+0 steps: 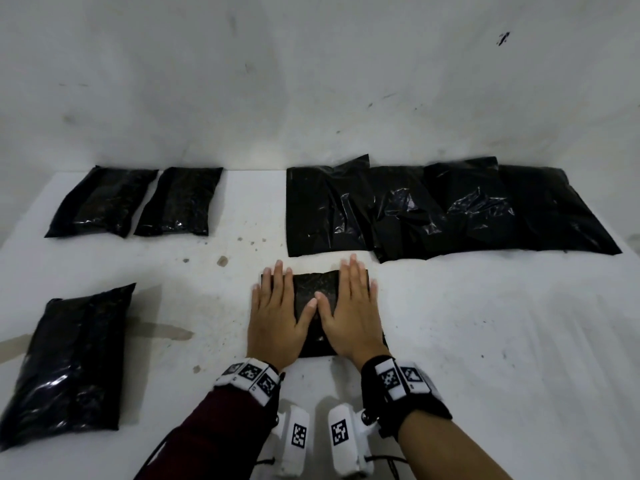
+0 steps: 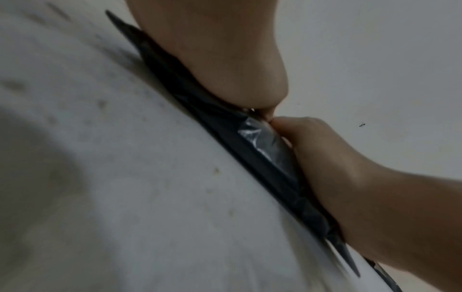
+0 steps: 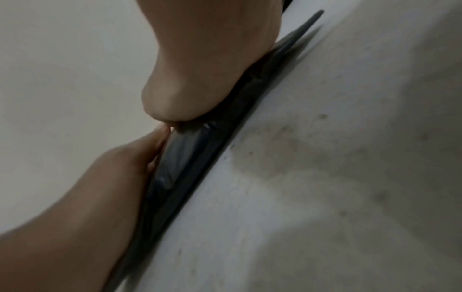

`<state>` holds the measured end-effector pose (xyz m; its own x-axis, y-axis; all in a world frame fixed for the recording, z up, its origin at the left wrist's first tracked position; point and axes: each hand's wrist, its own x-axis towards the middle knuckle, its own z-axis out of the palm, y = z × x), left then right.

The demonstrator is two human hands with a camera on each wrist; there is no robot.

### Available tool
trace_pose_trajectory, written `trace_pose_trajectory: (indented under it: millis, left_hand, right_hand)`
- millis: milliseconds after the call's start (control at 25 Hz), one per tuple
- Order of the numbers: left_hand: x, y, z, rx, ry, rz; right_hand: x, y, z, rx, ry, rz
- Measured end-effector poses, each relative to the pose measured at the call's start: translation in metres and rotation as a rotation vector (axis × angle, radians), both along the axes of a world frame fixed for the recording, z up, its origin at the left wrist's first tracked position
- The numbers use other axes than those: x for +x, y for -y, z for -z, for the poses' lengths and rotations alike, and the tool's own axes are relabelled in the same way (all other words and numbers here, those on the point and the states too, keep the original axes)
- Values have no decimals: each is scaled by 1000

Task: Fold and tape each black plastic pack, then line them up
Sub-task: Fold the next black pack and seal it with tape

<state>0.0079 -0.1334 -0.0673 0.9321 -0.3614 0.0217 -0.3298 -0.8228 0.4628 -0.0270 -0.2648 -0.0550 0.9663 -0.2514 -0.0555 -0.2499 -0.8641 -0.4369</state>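
A black plastic pack [image 1: 316, 292] lies flat on the white table [image 1: 485, 323] in front of me. My left hand [image 1: 277, 306] presses its left half, fingers straight. On the right half lies my right hand [image 1: 349, 303], also flat, and the two thumbs meet over the middle. From the left wrist view the pack [image 2: 270, 158] shows edge-on beneath my left palm [image 2: 212, 59] and the right hand [image 2: 325, 158]. In the right wrist view it [image 3: 180, 168] lies squeezed thin under my right palm [image 3: 200, 69], with my left hand [image 3: 112, 177] beside.
Two folded packs [image 1: 104, 202] [image 1: 180, 202] lie side by side at the back left. A third pack [image 1: 69, 368] sits at the near left. Several unfolded black packs [image 1: 450, 209] overlap in a row at the back right, against the white wall.
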Motion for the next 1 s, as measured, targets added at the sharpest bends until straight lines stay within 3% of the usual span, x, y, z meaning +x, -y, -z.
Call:
trace_pose_trajectory:
  millis: [80, 240, 400, 480, 600, 680, 1000]
  left_hand:
    - [-4, 1, -1, 12, -22, -33]
    - [6, -7, -2, -192, -192, -18]
    - [9, -10, -11, -345, -219, -143]
    - [8, -8, -13, -231, -152, -136]
    - [6, 2, -8, -56, -38, 0]
    - [4, 6, 0, -3, 53, 26]
    - [14, 1, 10, -287, -53, -28]
  right_hand:
    - [-2, 1, -1, 42, -64, 80]
    - [1, 9, -6, 308, -164, 77]
    - [-2, 21, -16, 595, 24, 171]
    - [-5, 17, -18, 476, 78, 138]
    - [-4, -2, -12, 163, 36, -57]
    - [-3, -8, -6, 57, 20, -72]
    - [6, -7, 4, 241, 29, -2]
